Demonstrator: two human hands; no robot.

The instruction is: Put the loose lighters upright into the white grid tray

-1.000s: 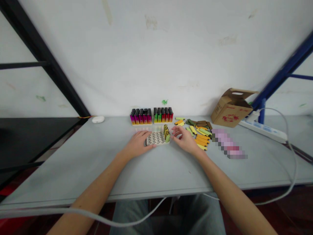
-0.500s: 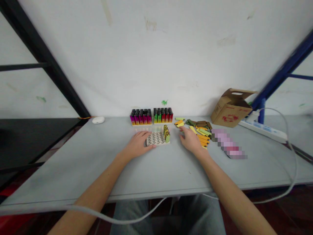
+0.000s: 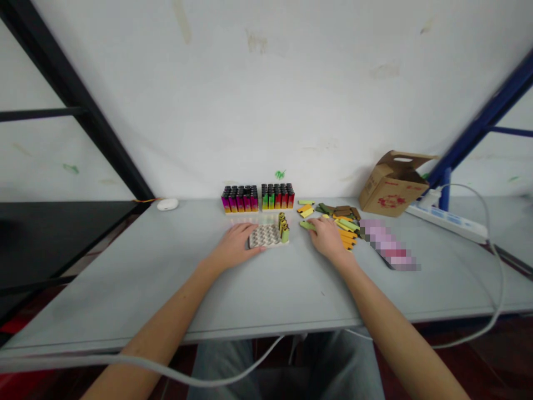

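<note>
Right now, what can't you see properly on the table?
All in the head view:
- Pink thing: pixelated, so I can't tell what it is.
- Pieces: some are hidden under the right hand.
- Tray: the left hand covers its edge.
- Box: its cardboard walls hide the inside.
- Lighters: too small to read any labels.

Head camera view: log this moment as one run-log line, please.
left hand: resting on white perforated tray | right hand: touching loose flat yellow-green piece
</note>
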